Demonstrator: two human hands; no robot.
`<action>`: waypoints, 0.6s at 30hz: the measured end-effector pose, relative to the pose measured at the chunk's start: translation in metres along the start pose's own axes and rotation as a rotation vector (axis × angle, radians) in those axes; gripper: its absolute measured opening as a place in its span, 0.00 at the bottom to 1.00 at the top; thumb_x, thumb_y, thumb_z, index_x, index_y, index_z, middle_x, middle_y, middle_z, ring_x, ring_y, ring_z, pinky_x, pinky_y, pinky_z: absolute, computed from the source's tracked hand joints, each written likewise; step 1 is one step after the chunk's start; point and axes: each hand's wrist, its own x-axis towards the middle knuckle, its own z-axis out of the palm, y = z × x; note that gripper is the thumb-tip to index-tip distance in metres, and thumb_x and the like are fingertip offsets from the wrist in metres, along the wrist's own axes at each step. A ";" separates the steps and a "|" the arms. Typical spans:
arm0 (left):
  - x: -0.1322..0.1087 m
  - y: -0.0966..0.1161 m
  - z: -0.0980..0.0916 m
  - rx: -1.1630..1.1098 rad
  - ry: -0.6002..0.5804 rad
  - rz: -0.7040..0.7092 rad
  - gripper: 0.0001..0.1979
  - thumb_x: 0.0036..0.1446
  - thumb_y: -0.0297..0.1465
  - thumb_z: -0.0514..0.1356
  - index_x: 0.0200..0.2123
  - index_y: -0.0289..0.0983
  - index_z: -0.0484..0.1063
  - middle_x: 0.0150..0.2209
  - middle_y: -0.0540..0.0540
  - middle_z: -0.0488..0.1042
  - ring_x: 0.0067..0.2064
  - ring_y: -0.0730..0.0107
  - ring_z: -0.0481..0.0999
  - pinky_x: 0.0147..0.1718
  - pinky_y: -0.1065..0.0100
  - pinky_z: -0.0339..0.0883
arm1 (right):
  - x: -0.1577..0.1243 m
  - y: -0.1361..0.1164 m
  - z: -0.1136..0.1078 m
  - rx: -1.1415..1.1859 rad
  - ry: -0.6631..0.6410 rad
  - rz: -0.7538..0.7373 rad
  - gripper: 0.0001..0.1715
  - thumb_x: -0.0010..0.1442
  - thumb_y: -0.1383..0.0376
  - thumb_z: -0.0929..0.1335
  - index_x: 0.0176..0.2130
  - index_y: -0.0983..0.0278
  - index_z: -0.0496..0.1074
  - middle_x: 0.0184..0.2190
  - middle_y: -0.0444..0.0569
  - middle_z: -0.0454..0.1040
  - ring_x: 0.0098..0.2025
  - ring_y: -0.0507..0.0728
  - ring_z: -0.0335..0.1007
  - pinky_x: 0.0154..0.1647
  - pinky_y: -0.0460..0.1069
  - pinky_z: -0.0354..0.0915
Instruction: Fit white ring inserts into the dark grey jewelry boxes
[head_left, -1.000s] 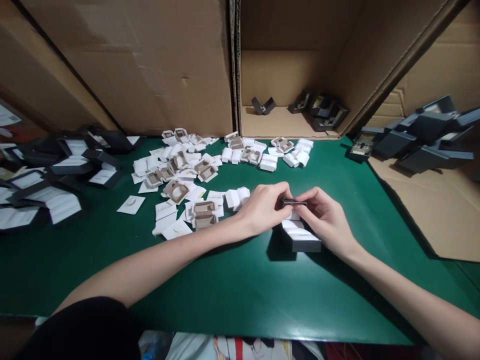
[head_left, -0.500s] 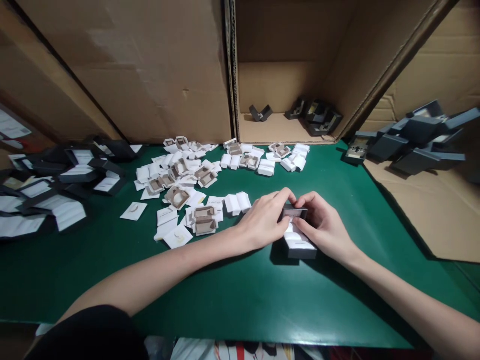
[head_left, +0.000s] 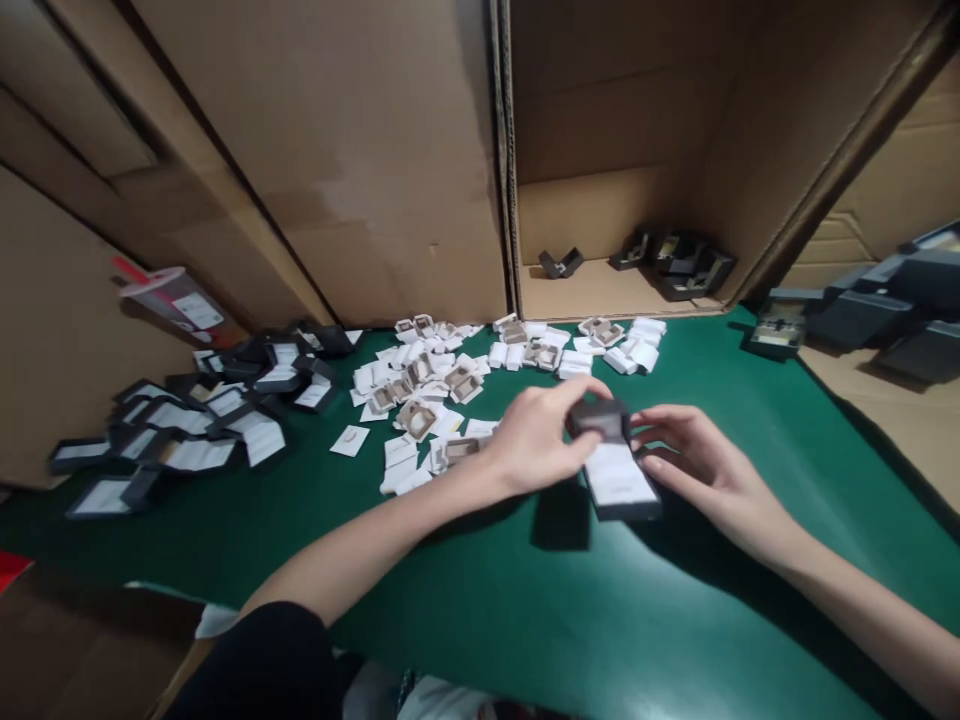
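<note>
My left hand [head_left: 538,435] pinches the far end of a small black hinged box [head_left: 613,462] whose white inner panel faces up. The box is lifted a little above the green table [head_left: 480,590]. My right hand [head_left: 701,462] is beside the box on its right, fingers loosely curled and touching its edge. Just left of my hands lies a heap of small white and brown card inserts [head_left: 431,385].
Several open black boxes with white linings [head_left: 187,430] lie at the left. An open cardboard carton [head_left: 622,270] at the back holds a few black boxes. More black boxes [head_left: 877,310] are stacked at the right. A cup with a red straw [head_left: 176,300] leans at the far left.
The box has been lifted off the table in my left hand and its white panel now shows fully. My right hand has loosened. My view has swung to the left.
</note>
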 end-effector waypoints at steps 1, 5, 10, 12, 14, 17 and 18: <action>-0.002 -0.001 -0.016 -0.010 0.078 0.008 0.18 0.51 0.24 0.58 0.47 0.40 0.68 0.39 0.50 0.76 0.37 0.70 0.75 0.33 0.72 0.68 | 0.002 0.001 -0.003 0.021 0.038 0.015 0.20 0.57 0.59 0.69 0.49 0.54 0.63 0.48 0.49 0.69 0.45 0.55 0.70 0.43 0.50 0.71; -0.029 -0.017 -0.092 0.206 0.454 -0.142 0.12 0.52 0.29 0.61 0.42 0.38 0.72 0.40 0.48 0.76 0.39 0.69 0.74 0.33 0.71 0.69 | 0.010 0.007 -0.010 0.053 0.141 0.103 0.19 0.55 0.56 0.71 0.45 0.57 0.66 0.42 0.50 0.73 0.38 0.55 0.72 0.37 0.50 0.72; -0.097 -0.059 -0.174 0.540 0.622 -0.537 0.14 0.50 0.35 0.62 0.40 0.36 0.74 0.37 0.50 0.76 0.37 0.68 0.72 0.40 0.66 0.68 | 0.013 0.010 -0.012 0.097 0.100 0.119 0.21 0.54 0.55 0.71 0.45 0.58 0.66 0.37 0.50 0.75 0.33 0.54 0.71 0.34 0.50 0.70; -0.127 -0.079 -0.200 0.651 0.587 -0.681 0.15 0.48 0.38 0.63 0.39 0.39 0.74 0.34 0.53 0.76 0.35 0.68 0.71 0.39 0.67 0.66 | 0.013 0.008 -0.011 0.081 0.087 0.127 0.21 0.54 0.54 0.71 0.44 0.59 0.66 0.35 0.50 0.75 0.31 0.54 0.71 0.33 0.50 0.70; -0.154 -0.098 -0.223 0.725 0.558 -0.810 0.14 0.46 0.39 0.63 0.38 0.43 0.75 0.29 0.56 0.74 0.32 0.69 0.69 0.34 0.69 0.64 | 0.014 0.005 -0.010 0.066 0.082 0.138 0.22 0.53 0.53 0.71 0.43 0.60 0.66 0.34 0.50 0.75 0.30 0.54 0.70 0.32 0.51 0.70; -0.180 -0.126 -0.249 0.776 0.746 -0.886 0.16 0.43 0.39 0.64 0.37 0.42 0.75 0.25 0.56 0.73 0.30 0.68 0.68 0.30 0.70 0.62 | 0.015 0.002 -0.009 0.063 0.086 0.146 0.23 0.52 0.51 0.71 0.43 0.60 0.65 0.32 0.49 0.75 0.29 0.54 0.70 0.31 0.51 0.69; -0.184 -0.135 -0.256 0.727 0.794 -0.898 0.16 0.42 0.38 0.64 0.37 0.41 0.74 0.25 0.56 0.73 0.31 0.68 0.68 0.29 0.70 0.62 | 0.015 0.001 -0.009 0.066 0.088 0.146 0.23 0.52 0.52 0.71 0.43 0.60 0.65 0.31 0.48 0.75 0.29 0.54 0.70 0.31 0.50 0.69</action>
